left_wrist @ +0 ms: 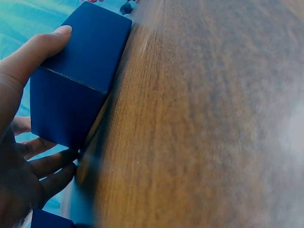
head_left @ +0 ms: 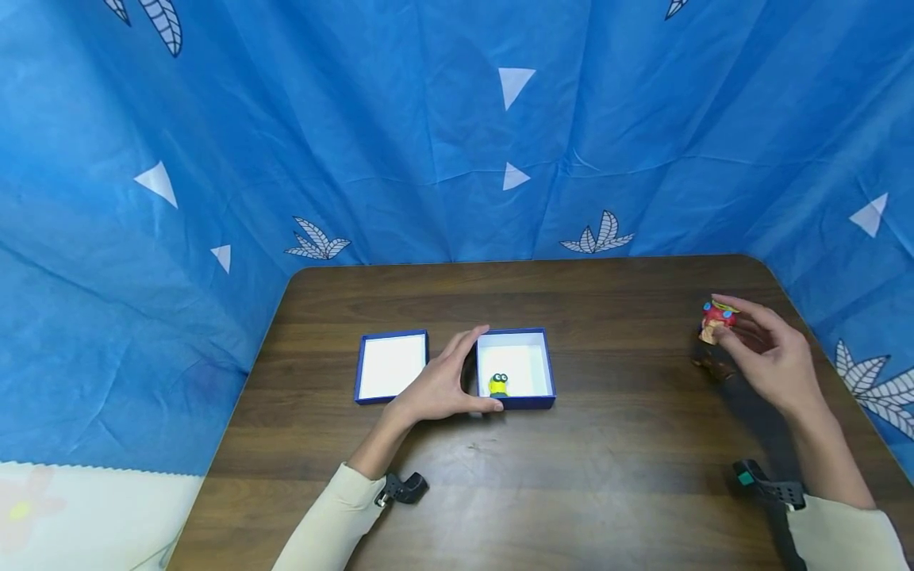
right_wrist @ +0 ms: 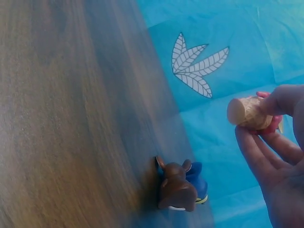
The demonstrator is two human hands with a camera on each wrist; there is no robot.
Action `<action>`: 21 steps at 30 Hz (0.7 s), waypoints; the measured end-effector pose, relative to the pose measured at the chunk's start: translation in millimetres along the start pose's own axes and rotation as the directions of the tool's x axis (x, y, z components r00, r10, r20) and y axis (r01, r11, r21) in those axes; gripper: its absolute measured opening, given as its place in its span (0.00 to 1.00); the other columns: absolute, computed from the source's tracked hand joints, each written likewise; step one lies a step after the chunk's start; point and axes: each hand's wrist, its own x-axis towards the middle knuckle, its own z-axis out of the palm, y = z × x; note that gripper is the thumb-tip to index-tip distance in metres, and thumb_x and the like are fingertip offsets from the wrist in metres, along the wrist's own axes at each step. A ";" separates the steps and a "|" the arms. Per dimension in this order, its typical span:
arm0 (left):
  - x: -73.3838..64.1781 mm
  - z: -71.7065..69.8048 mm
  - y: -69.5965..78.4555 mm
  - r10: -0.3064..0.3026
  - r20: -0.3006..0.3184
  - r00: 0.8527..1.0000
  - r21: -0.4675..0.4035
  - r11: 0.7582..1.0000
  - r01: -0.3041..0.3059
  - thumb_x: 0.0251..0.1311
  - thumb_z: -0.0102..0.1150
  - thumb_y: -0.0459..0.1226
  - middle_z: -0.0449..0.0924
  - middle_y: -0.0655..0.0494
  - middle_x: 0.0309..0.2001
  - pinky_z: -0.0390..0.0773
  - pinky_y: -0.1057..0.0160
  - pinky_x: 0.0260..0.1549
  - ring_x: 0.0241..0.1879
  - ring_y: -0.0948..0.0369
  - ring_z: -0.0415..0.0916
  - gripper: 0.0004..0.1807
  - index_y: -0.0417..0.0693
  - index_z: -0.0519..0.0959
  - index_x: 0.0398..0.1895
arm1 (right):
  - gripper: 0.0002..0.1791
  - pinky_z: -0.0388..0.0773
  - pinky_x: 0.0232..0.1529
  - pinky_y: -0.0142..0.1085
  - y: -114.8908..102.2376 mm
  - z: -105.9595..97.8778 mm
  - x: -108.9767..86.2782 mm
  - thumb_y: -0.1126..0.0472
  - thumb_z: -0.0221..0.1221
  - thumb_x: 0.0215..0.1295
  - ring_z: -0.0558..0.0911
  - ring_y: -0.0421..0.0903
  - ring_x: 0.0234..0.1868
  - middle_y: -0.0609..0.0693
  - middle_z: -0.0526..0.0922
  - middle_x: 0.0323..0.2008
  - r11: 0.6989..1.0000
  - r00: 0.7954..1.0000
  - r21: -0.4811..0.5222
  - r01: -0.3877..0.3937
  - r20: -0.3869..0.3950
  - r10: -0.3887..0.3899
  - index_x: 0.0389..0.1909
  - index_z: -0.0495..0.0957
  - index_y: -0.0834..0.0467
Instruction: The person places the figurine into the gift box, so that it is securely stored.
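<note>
One yellow figure (head_left: 498, 385) sits in the white-lined blue box (head_left: 528, 403), by its near wall; the left hand (head_left: 444, 388) grips that box. Beside it, a blue lid (head_left: 391, 366) lies white inside up. The right hand (head_left: 780, 358) pinches a red-and-tan figure (head_left: 716, 319) above the table (head_left: 628, 476), near a brown figure (right_wrist: 176, 189).

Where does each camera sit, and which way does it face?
Head: worn on the head, facing forward and down at the brown wooden table; left hand, right hand and beige sleeves show.
Left wrist: worn there, facing the blue square box; left hand shows.
Right wrist: worn there, facing the red and tan toy; right hand shows.
Head and right wrist share that toy.
</note>
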 end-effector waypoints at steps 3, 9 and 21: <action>0.7 0.3 -0.7 -0.006 0.004 1.000 -0.003 1.000 0.006 0.48 0.79 0.68 0.54 0.56 0.85 0.75 0.34 0.70 0.80 0.48 0.65 0.69 0.83 0.42 0.87 | 0.26 0.73 0.52 0.10 0.5 0.7 -1.8 0.74 0.64 0.72 0.81 0.20 0.54 0.28 0.78 0.60 1.000 1.000 0.002 0.000 0.017 0.000 0.71 0.79 0.63; 1.0 -0.8 -0.9 -0.010 0.003 1.000 -0.011 1.000 0.010 0.48 0.79 0.68 0.55 0.55 0.85 0.75 0.33 0.70 0.79 0.47 0.66 0.68 0.79 0.44 0.88 | 0.32 0.77 0.52 0.12 1.2 1.3 0.1 0.79 0.67 0.65 0.83 0.24 0.53 0.32 0.80 0.60 0.999 1.000 0.046 0.001 0.011 -0.002 0.71 0.78 0.63; 1.2 -0.2 -1.4 0.000 0.004 1.000 -0.005 1.000 0.000 0.49 0.79 0.68 0.55 0.55 0.85 0.75 0.34 0.70 0.79 0.47 0.67 0.69 0.72 0.45 0.89 | 0.45 0.76 0.55 0.12 5.9 4.5 1.6 0.87 0.70 0.52 0.81 0.27 0.52 0.34 0.77 0.62 0.997 0.999 0.065 0.040 0.031 -0.042 0.73 0.69 0.67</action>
